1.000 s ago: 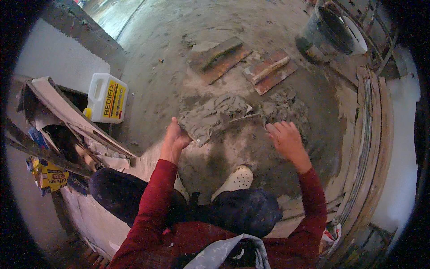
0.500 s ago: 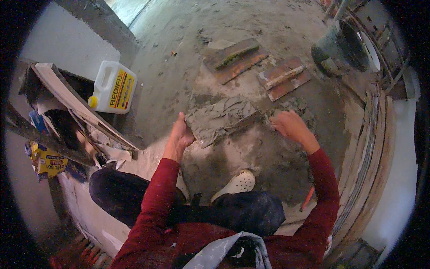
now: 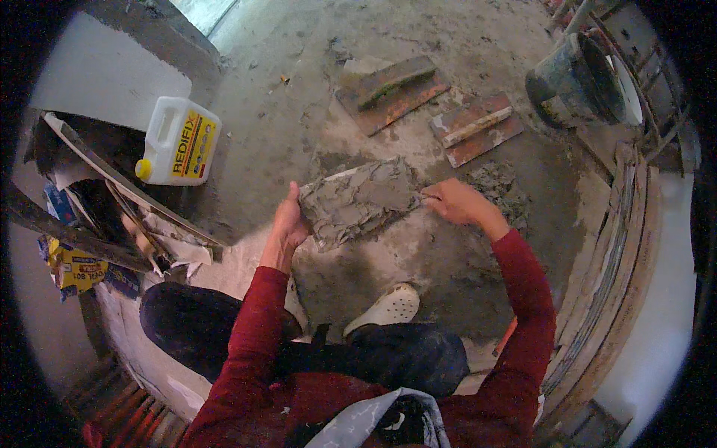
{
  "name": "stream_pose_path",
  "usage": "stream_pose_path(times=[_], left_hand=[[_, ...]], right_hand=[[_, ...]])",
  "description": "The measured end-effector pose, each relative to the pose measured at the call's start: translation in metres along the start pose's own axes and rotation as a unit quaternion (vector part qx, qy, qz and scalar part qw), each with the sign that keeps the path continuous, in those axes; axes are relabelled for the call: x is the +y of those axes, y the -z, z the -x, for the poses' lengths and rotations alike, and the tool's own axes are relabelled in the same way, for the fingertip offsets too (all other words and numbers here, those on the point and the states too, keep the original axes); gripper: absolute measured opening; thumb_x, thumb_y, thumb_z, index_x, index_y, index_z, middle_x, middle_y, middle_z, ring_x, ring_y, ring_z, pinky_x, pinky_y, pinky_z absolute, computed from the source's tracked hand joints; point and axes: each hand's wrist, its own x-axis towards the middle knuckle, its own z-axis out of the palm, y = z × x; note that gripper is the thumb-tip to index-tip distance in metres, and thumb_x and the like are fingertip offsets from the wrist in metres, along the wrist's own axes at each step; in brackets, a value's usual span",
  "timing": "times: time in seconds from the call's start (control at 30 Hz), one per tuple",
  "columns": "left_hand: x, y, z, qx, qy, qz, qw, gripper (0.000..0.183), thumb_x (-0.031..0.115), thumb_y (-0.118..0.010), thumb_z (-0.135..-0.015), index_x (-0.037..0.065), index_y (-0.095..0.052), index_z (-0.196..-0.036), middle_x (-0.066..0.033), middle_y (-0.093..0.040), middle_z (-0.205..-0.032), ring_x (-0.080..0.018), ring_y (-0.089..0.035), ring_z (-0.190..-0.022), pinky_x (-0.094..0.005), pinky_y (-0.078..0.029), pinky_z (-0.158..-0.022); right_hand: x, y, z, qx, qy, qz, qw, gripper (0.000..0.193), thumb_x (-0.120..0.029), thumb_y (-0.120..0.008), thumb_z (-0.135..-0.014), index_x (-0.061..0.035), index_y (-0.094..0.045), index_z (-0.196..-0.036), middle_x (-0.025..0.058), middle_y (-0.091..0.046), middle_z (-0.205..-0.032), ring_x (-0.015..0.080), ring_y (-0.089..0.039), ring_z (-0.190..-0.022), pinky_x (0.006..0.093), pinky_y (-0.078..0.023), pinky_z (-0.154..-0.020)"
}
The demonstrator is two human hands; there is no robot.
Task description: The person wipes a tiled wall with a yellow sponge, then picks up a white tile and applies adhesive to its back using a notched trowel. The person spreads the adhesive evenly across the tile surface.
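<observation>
A flat rectangular tile (image 3: 345, 173), its pale edge just showing, lies tilted under a thick, ridged layer of wet grey mortar (image 3: 366, 200). Its left end is gripped by my left hand (image 3: 290, 220), thumb along the edge. At the right end, my right hand (image 3: 457, 201) is closed around what looks like a small trowel, mostly hidden by the fingers and mortar. Just beyond that hand sits a heap of loose mortar (image 3: 502, 196) on the floor.
Two plastering floats (image 3: 403, 108) (image 3: 478, 138) lie ahead on the rough floor. A black bucket (image 3: 549, 97) stands far right, near stacked long boards (image 3: 609, 284). To the left are a white jug with a yellow cap (image 3: 179, 138), leaning planks and a yellow-blue bag (image 3: 75, 267).
My right hand has moved left from beside the mortar heap to the tile's right end. My left hand and the tile have shifted slightly left, and the mortar's surface looks reshaped.
</observation>
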Motion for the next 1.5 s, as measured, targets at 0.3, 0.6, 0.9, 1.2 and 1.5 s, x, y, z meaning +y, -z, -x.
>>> stream_pose_path(times=[0.3,0.6,0.9,1.2,1.5], left_hand=[[0.001,0.006,-0.004,0.002,-0.006,-0.013,1.0,0.066,0.052,-0.028,-0.1,-0.002,-0.045,-0.134,-0.0164,-0.052,-0.134,-0.033,-0.052,-0.121,-0.0467,-0.038,-0.105],[-0.006,0.016,0.001,0.011,-0.009,0.007,1.0,0.064,0.051,-0.028,-0.1,-0.001,-0.046,-0.133,-0.0162,-0.052,-0.134,-0.0317,-0.05,-0.123,-0.0458,-0.036,-0.107],[-0.003,0.006,0.001,0.004,-0.008,-0.021,1.0,0.066,0.053,-0.028,-0.1,-0.002,-0.045,-0.134,-0.0155,-0.051,-0.136,-0.0303,-0.049,-0.125,-0.0443,-0.036,-0.107],[-0.006,0.026,-0.007,-0.017,-0.018,-0.013,1.0,0.068,0.053,-0.026,-0.1,-0.002,-0.04,-0.137,-0.0166,-0.045,-0.14,-0.033,-0.044,-0.128,-0.0481,-0.032,-0.109],[-0.003,0.031,-0.01,0.0,-0.021,-0.03,0.999,0.063,0.051,-0.029,-0.1,0.0,-0.045,-0.134,-0.0151,-0.052,-0.135,-0.0331,-0.05,-0.123,-0.0493,-0.036,-0.106]], right_hand=[[0.009,-0.021,0.015,0.257,0.139,0.278,0.915,0.024,-0.031,-0.055,-0.092,-0.0098,-0.057,-0.102,0.0085,-0.056,-0.077,0.0283,-0.062,-0.073,0.042,-0.05,-0.063],[-0.023,-0.012,0.011,-0.125,-0.101,-0.427,0.89,0.028,-0.028,-0.049,-0.096,-0.004,-0.061,-0.086,0.0025,-0.056,-0.068,0.0127,-0.054,-0.052,0.0293,-0.042,-0.044],[-0.064,-0.059,0.012,-0.011,-0.16,-0.509,0.846,0.027,-0.027,-0.051,-0.095,-0.0053,-0.057,-0.08,0.0032,-0.057,-0.065,0.0137,-0.051,-0.044,0.0323,-0.039,-0.039],[-0.065,-0.039,0.045,0.031,-0.142,0.039,0.989,0.031,-0.032,-0.042,-0.098,-0.0045,-0.058,-0.097,0.0199,-0.064,-0.087,0.0395,-0.064,-0.075,0.0503,-0.051,-0.067],[-0.045,-0.065,0.086,0.136,-0.273,-0.015,0.952,0.036,-0.031,-0.045,-0.097,-0.0006,-0.062,-0.091,0.0207,-0.065,-0.084,0.0393,-0.064,-0.081,0.0516,-0.05,-0.07]])
